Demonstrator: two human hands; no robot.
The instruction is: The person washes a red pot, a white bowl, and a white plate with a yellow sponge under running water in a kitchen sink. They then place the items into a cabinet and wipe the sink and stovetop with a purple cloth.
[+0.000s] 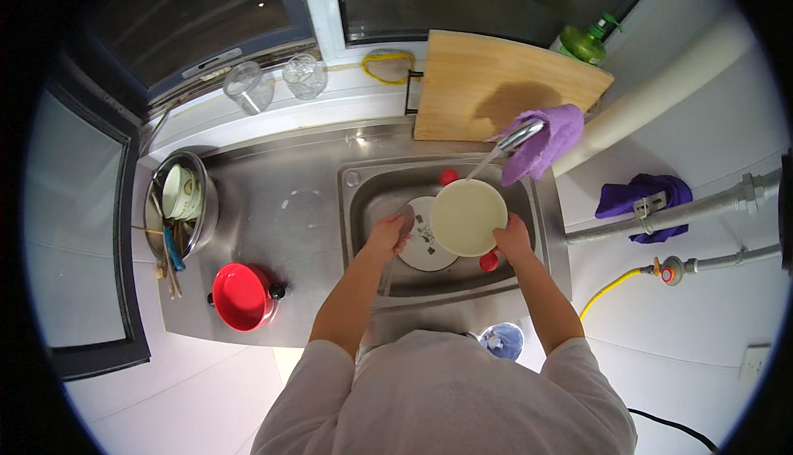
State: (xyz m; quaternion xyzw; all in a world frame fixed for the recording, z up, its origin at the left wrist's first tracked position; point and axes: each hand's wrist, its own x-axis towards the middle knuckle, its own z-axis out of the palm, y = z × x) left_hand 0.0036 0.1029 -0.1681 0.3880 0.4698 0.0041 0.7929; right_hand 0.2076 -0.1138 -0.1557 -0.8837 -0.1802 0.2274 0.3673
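Observation:
Over the steel sink (384, 192), my right hand (513, 237) grips the right rim of a round cream-coloured pot or bowl (469, 218) with red knobs (489, 262) at its edge. Water runs from the chrome faucet (521, 135) towards its far rim. My left hand (388, 234) is closed around a small brownish-pink object (406, 218), too unclear to name, left of the pot. Beneath, a round pale plate or board (427, 260) with dark patterning lies in the sink, partly hidden by the pot. A purple cloth (554, 139) hangs over the faucet.
A red pot (241, 297) with black handles sits on the steel counter (291, 232). At the far left, a metal basin (210, 201) holds bowls and utensils. A wooden cutting board (495, 83) leans behind the sink. Glasses (305, 77) and a green pump bottle (582, 43) stand by the window.

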